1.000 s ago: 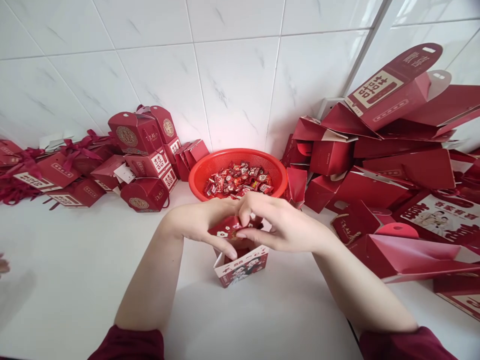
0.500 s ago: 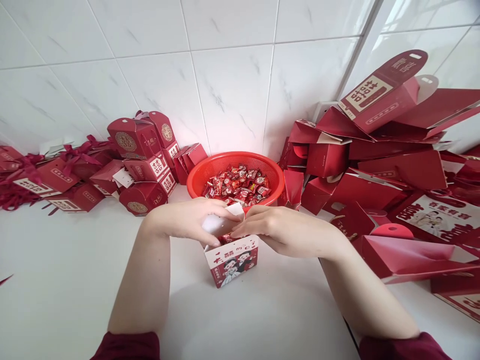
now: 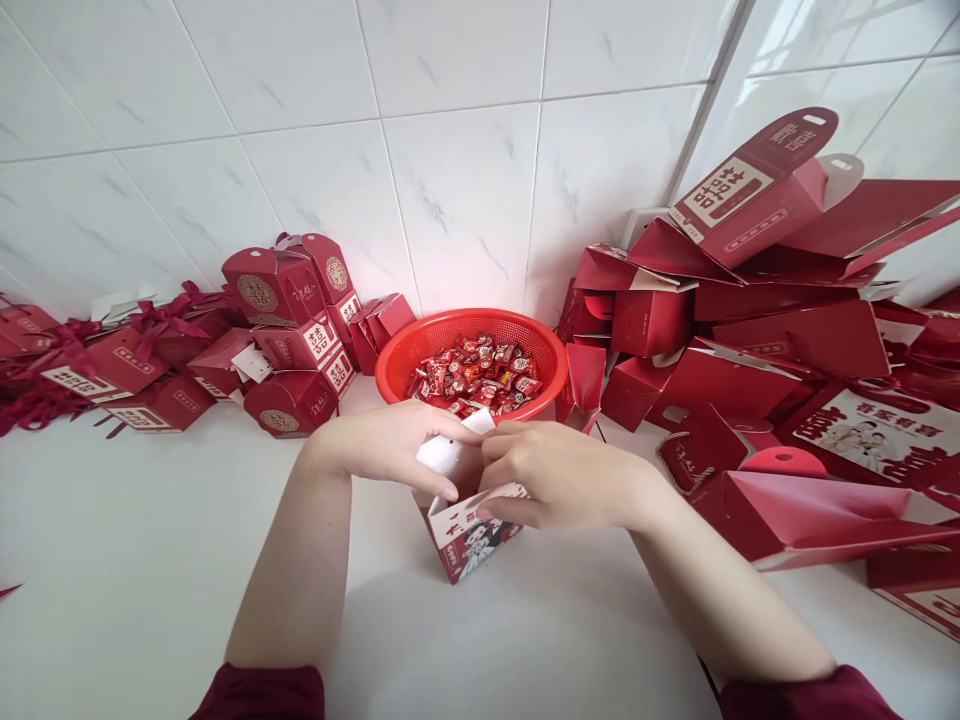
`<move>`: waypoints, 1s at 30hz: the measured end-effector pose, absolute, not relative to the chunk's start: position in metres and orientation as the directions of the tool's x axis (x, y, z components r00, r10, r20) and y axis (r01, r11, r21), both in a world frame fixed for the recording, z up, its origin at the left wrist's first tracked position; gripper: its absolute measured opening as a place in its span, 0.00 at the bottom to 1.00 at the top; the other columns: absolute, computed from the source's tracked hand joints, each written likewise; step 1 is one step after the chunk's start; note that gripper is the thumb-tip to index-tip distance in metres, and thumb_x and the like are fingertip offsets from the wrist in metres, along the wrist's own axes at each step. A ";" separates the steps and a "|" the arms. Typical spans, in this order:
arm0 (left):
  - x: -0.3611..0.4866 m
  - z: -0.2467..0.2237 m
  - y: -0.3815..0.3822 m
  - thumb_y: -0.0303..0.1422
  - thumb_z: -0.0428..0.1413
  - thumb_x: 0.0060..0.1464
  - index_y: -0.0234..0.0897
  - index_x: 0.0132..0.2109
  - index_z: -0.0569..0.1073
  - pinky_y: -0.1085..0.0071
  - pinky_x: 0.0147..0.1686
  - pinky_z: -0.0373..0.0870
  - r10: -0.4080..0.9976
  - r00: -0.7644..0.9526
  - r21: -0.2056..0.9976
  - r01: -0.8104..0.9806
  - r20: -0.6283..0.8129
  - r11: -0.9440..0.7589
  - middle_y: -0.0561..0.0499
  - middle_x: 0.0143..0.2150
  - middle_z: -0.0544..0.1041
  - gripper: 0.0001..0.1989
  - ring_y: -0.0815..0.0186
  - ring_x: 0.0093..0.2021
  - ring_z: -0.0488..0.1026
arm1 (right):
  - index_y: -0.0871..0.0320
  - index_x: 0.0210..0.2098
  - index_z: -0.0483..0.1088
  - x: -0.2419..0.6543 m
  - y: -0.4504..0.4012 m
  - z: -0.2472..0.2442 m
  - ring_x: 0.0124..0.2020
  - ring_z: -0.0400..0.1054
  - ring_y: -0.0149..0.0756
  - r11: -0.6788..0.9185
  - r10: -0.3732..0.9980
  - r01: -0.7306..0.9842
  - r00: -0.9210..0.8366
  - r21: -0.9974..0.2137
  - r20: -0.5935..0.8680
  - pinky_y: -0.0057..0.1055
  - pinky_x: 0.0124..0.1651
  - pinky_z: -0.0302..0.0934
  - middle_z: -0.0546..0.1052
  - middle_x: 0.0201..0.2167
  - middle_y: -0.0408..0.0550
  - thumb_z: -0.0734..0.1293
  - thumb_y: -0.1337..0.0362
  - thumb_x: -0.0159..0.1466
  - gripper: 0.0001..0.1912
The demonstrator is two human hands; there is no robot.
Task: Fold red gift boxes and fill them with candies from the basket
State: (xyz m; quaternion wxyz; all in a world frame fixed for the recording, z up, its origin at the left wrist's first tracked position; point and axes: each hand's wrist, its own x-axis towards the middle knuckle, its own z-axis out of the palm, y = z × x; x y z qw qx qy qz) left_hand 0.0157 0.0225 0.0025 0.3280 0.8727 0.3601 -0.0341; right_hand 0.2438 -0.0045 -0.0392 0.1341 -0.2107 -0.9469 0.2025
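Gift box (image 3: 478, 550) at centre, both hands on it!

It's upright on the white table (image 3: 562, 630), just near of the red basket (image 3: 396, 368). The left hand (image 3: 386, 440) is half open, holding the box between thumb at the near rim and fingers by the white far flap, apparently to steady the mouth. And the right hand (image 3: 566, 475), fingers half curled over the opening, thumb against the printed near side; whether it grips anything is hidden. Stiff, folded card, straight-edged, with a cartoon couple on the front! Glossy, crinkly sweets (image 3: 484, 372) fill the perforated plastic basket, within easy reach. Finished-looking boxes (image 3: 289, 402) stack left; angular open cartons (image 3: 802, 335) heap up right.
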 end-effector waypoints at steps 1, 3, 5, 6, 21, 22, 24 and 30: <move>0.016 0.002 0.022 0.35 0.63 0.50 0.44 0.51 0.78 0.75 0.36 0.68 0.602 0.741 0.555 0.647 -0.297 -0.523 0.54 0.44 0.81 0.19 0.62 0.41 0.77 | 0.55 0.42 0.78 0.242 -0.005 -0.040 0.43 0.71 0.42 0.822 0.463 0.362 -0.874 -0.440 0.146 0.36 0.42 0.63 0.79 0.37 0.49 0.65 0.62 0.68 0.10; 0.018 0.002 0.022 0.32 0.60 0.52 0.44 0.52 0.77 0.75 0.35 0.68 0.600 0.745 0.559 0.642 -0.292 -0.525 0.54 0.44 0.81 0.19 0.63 0.40 0.78 | 0.55 0.49 0.75 0.240 -0.005 -0.042 0.42 0.72 0.42 0.796 0.486 0.396 -0.869 -0.457 0.095 0.35 0.39 0.62 0.80 0.42 0.49 0.64 0.65 0.67 0.13; 0.020 0.001 0.022 0.31 0.56 0.55 0.46 0.55 0.77 0.75 0.37 0.69 0.621 0.737 0.531 0.651 -0.268 -0.543 0.55 0.45 0.82 0.19 0.64 0.42 0.79 | 0.56 0.54 0.72 0.241 -0.004 -0.041 0.42 0.73 0.42 0.763 0.521 0.439 -0.852 -0.475 0.051 0.34 0.38 0.62 0.79 0.46 0.49 0.64 0.65 0.66 0.17; 0.022 0.000 0.022 0.31 0.55 0.57 0.47 0.56 0.76 0.74 0.40 0.70 0.638 0.732 0.510 0.654 -0.240 -0.559 0.55 0.47 0.82 0.20 0.63 0.44 0.78 | 0.56 0.54 0.71 0.243 -0.004 -0.040 0.43 0.73 0.43 0.751 0.532 0.453 -0.846 -0.481 0.034 0.34 0.38 0.63 0.79 0.47 0.50 0.64 0.65 0.66 0.17; 0.021 -0.013 0.044 0.38 0.54 0.63 0.42 0.48 0.76 0.69 0.48 0.73 0.768 0.327 0.447 0.662 0.551 -0.602 0.54 0.44 0.81 0.11 0.65 0.45 0.78 | 0.54 0.51 0.71 0.292 -0.016 -0.011 0.44 0.73 0.42 0.715 0.696 0.560 -0.631 -0.419 0.344 0.36 0.42 0.66 0.78 0.46 0.51 0.63 0.63 0.69 0.12; 0.020 -0.014 0.056 0.39 0.53 0.63 0.41 0.48 0.75 0.68 0.47 0.74 0.770 0.325 0.447 0.664 0.550 -0.599 0.53 0.43 0.81 0.11 0.65 0.44 0.78 | 0.55 0.50 0.72 0.303 -0.018 -0.007 0.42 0.74 0.42 0.682 0.732 0.602 -0.568 -0.416 0.378 0.36 0.42 0.66 0.78 0.45 0.51 0.63 0.62 0.69 0.12; 0.027 -0.018 0.087 0.40 0.51 0.64 0.38 0.48 0.74 0.69 0.45 0.74 0.801 0.383 0.422 0.699 0.461 -0.577 0.50 0.42 0.81 0.13 0.66 0.41 0.78 | 0.54 0.50 0.72 0.324 -0.022 0.001 0.39 0.74 0.41 0.606 0.788 0.678 -0.439 -0.418 0.431 0.36 0.40 0.67 0.79 0.44 0.50 0.63 0.61 0.69 0.12; 0.084 -0.039 0.178 0.33 0.55 0.57 0.38 0.46 0.79 0.68 0.48 0.69 0.734 0.676 0.224 0.728 -0.070 -0.648 0.48 0.46 0.81 0.12 0.62 0.46 0.76 | 0.52 0.46 0.73 0.356 -0.037 0.010 0.37 0.76 0.40 0.562 0.820 0.678 -0.380 -0.474 0.428 0.34 0.37 0.69 0.81 0.40 0.46 0.64 0.59 0.69 0.10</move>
